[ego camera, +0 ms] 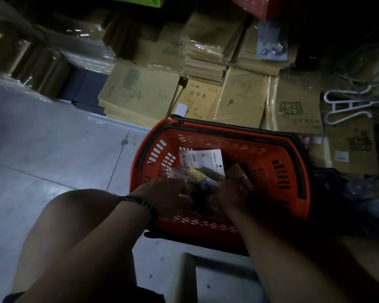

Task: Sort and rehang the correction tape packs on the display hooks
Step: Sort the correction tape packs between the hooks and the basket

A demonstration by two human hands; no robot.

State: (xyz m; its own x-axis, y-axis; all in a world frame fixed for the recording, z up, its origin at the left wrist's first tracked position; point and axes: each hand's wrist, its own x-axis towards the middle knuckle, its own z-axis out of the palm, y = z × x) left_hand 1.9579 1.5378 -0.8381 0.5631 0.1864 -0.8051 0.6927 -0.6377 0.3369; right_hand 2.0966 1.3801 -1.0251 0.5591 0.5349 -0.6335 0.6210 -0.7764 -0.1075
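An orange shopping basket (271, 149) with black handles stands on the floor in front of me. Inside lie several packs: a white carded pack (208, 159), a yellow and blue pack (200, 176) and darker ones beneath. Both my hands reach down into the basket. My left hand (162, 192), with a dark bracelet on the wrist, rests on the packs at the left. My right hand (230, 193) is among the packs at the right. The scene is dim and blurred, so what each hand grips is unclear. No display hooks are in view.
Wrapped bundles of brown exercise books (206, 79) are stacked behind the basket. White plastic hangers (346, 106) lie at the right. Grey tiled floor (53, 149) spreads to the left. My bare knee (74, 215) is at the lower left, and a pale stool edge (184, 278) below.
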